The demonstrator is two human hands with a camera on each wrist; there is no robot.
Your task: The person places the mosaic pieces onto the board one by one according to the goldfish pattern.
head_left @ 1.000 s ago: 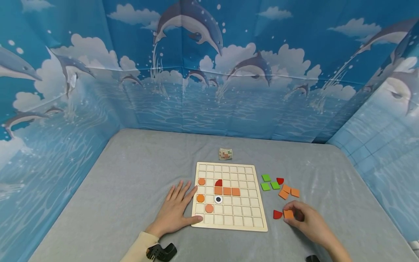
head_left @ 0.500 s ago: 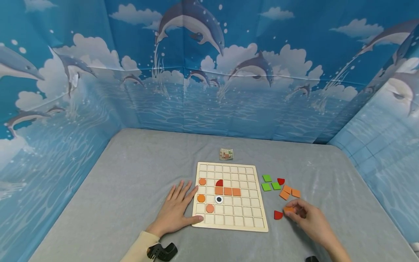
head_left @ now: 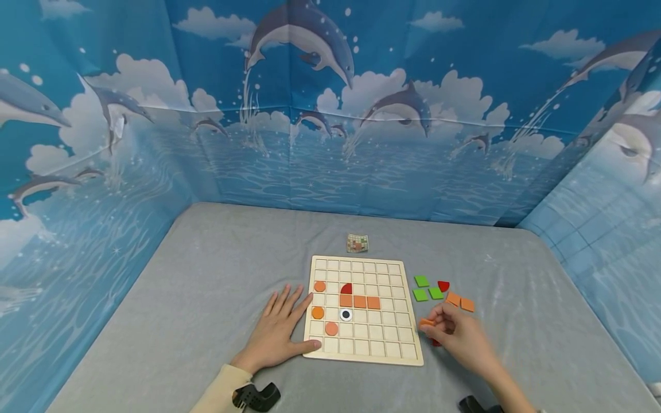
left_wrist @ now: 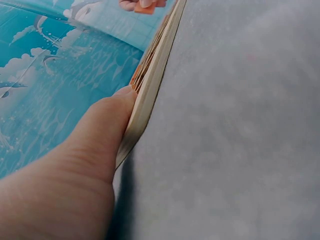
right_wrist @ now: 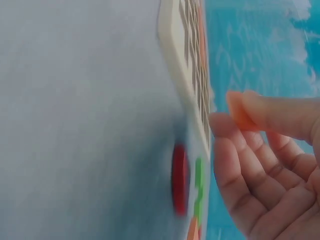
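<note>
My right hand [head_left: 462, 338] pinches a small orange square tile [right_wrist: 239, 112] between thumb and fingers, raised above the cloth beside the board's right edge. A red quarter-round tile [right_wrist: 179, 180] lies below that hand, mostly hidden by it in the head view. My left hand [head_left: 281, 330] lies spread at the left edge of the wooden grid board [head_left: 383, 332], its thumb resting on the near left corner. Set on the board are a row of orange square tiles [head_left: 359, 301], a red quarter-round [head_left: 346, 288], several orange discs [head_left: 331, 328] and a white disc with a black centre [head_left: 345, 314].
Right of the board lie green square tiles [head_left: 421, 281], another red quarter-round tile [head_left: 443, 285] and loose orange tiles [head_left: 467, 304]. A small patterned card [head_left: 357, 243] sits beyond the board's far edge. Grey cloth [head_left: 232, 252] covers the table, with a dolphin-print curtain [head_left: 330, 172] behind.
My right hand has lifted the orange tile from the cloth and carried it left, towards the board's right edge. My left hand has stayed in place.
</note>
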